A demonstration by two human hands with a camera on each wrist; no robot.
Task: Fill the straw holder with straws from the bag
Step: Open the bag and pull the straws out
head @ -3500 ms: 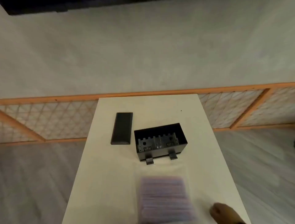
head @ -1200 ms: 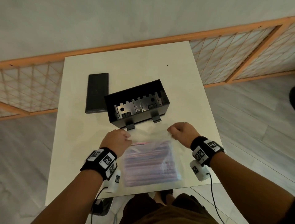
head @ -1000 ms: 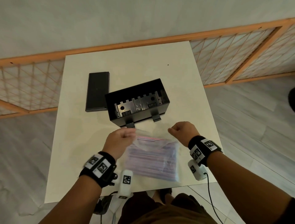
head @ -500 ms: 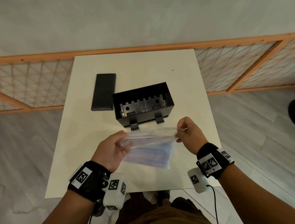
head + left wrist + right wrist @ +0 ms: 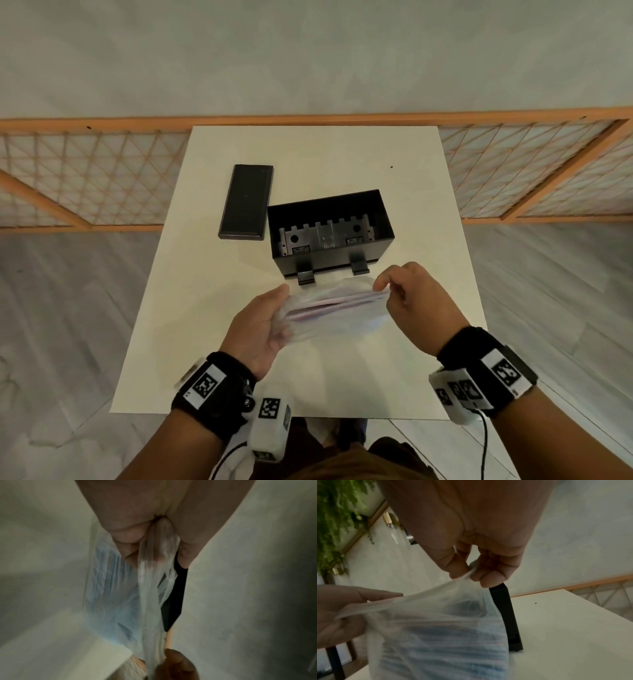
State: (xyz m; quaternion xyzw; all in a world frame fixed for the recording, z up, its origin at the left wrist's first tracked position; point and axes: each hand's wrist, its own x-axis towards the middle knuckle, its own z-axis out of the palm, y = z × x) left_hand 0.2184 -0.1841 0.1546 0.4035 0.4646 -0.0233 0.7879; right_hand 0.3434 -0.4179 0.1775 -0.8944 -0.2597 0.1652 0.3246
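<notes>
- The bag (image 5: 334, 313), clear plastic with a red zip strip along its top, is held up off the table (image 5: 212, 274) just in front of the holder (image 5: 329, 229), on the side nearest the person; this is judged to keep the straws close to where they are meant to go.
- The left hand (image 5: 260, 325) is closed round the left end of the bag's top, the plastic gathered between thumb and curled fingers (image 5: 126, 536). The grip looks meant to anchor that end while the other is worked.
- The right hand (image 5: 414, 301) is pinching the right end of the top edge between thumb and fingertips (image 5: 488, 577). The two hands are set well apart along the seal, and the plastic is drawn taut between them, as would suit pulling the seal open.
- Whether the seal has parted at all cannot be told from these views.
- The straws (image 5: 447, 651), seen as a blue-striped bundle, lie across the lower part of the bag, hanging below the seal.
- The holder, a black box, stands open-topped on the table with two small tabs on its front wall; no straws are seen inside, so the filling is judged not yet begun.
- The lid (image 5: 246, 202), a flat black slab, is laid on the table just left of the holder, touching or nearly touching its corner, where it leaves the opening free and out of the hands' way.
</notes>
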